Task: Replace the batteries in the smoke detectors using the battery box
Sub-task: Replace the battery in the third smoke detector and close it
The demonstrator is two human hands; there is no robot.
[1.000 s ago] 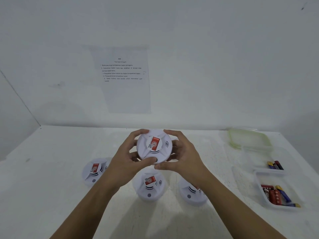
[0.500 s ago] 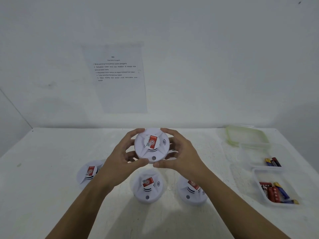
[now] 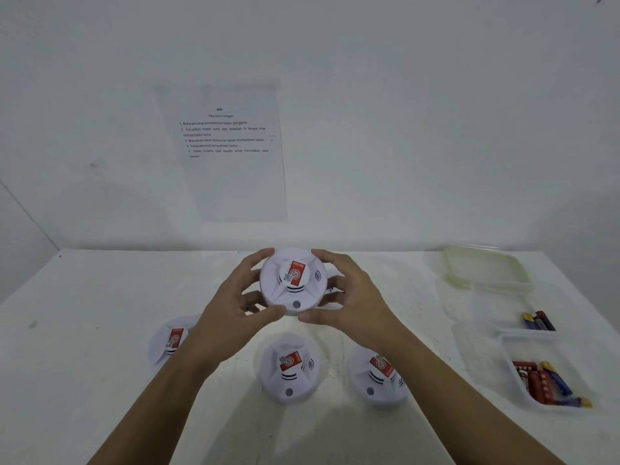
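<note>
— What's the biggest thing there?
— The white table (image 3: 84,330), under the held detector (image 3: 292,280). A printed sheet (image 3: 235,182) hangs on the wall above and behind that detector.
— And to its right?
— A green-edged lid (image 3: 486,268), then a far box (image 3: 486,313) and a near box (image 3: 506,350), both with batteries (image 3: 543,380) inside.
— Other detectors?
— Below the held detector, on the table: a left detector (image 3: 171,340), middle detector (image 3: 288,367) and right detector (image 3: 379,377).
— The hands?
— The left hand (image 3: 228,317) and right hand (image 3: 355,303) curl fingers and thumbs round the held detector's rim, holding it above the table, red label towards the camera.
</note>
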